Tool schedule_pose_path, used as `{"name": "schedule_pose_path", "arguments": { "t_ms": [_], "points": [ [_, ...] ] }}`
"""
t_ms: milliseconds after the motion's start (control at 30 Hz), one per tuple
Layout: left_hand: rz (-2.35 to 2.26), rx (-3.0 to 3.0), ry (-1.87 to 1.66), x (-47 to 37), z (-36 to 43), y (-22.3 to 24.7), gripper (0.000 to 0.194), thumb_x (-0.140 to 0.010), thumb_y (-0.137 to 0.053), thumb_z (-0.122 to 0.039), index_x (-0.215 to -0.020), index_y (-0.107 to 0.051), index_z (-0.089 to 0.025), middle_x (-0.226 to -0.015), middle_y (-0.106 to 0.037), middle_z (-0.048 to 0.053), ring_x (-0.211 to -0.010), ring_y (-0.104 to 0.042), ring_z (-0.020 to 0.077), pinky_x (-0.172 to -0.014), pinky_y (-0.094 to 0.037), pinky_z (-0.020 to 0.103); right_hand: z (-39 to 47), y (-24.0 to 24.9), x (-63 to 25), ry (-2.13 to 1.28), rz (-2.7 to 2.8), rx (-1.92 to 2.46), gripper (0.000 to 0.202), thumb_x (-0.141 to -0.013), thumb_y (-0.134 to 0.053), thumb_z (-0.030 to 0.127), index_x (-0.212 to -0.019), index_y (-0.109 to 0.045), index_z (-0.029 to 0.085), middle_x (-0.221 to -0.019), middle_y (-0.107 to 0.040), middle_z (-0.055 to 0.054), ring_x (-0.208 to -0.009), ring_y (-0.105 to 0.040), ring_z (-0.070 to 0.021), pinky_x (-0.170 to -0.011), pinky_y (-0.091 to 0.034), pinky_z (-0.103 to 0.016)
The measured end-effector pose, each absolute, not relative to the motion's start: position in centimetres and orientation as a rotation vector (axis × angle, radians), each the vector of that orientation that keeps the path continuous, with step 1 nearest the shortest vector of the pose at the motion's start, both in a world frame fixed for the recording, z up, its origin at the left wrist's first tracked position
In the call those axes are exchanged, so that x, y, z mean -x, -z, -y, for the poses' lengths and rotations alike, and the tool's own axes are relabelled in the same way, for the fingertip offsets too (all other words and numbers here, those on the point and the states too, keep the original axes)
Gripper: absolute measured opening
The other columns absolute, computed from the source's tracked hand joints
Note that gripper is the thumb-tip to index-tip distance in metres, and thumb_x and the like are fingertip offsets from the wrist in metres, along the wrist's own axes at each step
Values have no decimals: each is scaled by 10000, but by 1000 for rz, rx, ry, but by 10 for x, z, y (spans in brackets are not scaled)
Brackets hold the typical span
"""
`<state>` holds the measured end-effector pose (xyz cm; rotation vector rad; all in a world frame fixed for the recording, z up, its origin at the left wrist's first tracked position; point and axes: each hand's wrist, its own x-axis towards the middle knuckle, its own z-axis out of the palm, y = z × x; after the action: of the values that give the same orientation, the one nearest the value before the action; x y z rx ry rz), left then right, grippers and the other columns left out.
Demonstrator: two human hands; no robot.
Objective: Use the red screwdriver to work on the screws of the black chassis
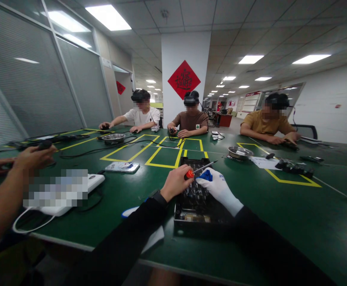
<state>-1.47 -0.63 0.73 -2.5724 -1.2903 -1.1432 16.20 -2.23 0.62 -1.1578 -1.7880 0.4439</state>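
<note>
My bare left hand (177, 182) is closed around the red handle of a screwdriver (190, 173), whose metal shaft points up and to the right. On my right hand (218, 186) is a white glove; its fingers are closed on a blue object (206, 175), which I cannot identify, close to the screwdriver shaft. Both hands are above a black open case (188, 217) with dark parts inside, lying on the green table. The hands and the right sleeve cover part of the case.
A phone-like item (122, 167) and a white power strip (94, 182) lie to the left. Metal bowls (240, 152) and black parts (294, 167) stand farther off. Three people sit across the table; another person's arms (33, 163) reach in at left.
</note>
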Motion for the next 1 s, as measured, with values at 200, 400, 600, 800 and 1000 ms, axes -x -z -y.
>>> {"name": "schedule_pose_path", "arguments": {
  "t_ms": [200,400,600,800,1000],
  "points": [
    [1276,2554,1304,14,4,-5,77,-784,-493,-233,-801,-553,-186,-789,-553,9,-748,-520,135,-675,-385,221,23,-9,-159,-387,1696,1290,351,-768,-464,463,-558,-429,185,-507,-396,47,-508,-347,-99,-492,-293,-238],
    [1297,2564,1282,14,4,-4,108,-790,-500,-264,-823,-573,-192,-817,-559,17,-756,-532,140,-690,-392,226,25,-11,-159,-433,1712,1174,241,-778,-464,374,-737,-586,171,-671,-579,-2,-631,-501,-132,-610,-395,-254],
    [1240,2629,1207,14,6,-6,83,-749,-511,-192,-805,-573,-190,-820,-553,16,-755,-533,138,-679,-391,219,27,-12,-157,-455,1758,1099,235,-749,-483,311,-865,-625,165,-816,-651,-37,-754,-577,-172,-710,-433,-298],
    [1185,2703,1140,15,8,-10,111,-747,-492,-159,-814,-576,-185,-830,-560,20,-780,-540,141,-697,-399,220,25,-11,-159,-427,1797,1201,227,-761,-467,333,-736,-604,154,-676,-607,-6,-616,-505,-135,-599,-381,-255],
    [1133,2692,1193,15,9,-11,229,-732,-517,-141,-940,-580,-214,-927,-578,14,-837,-547,140,-727,-408,223,17,-5,-160,-550,1711,1230,277,-757,-458,371,-689,-601,143,-615,-556,8,-574,-438,-121,-570,-359,-245]
  ]
}}
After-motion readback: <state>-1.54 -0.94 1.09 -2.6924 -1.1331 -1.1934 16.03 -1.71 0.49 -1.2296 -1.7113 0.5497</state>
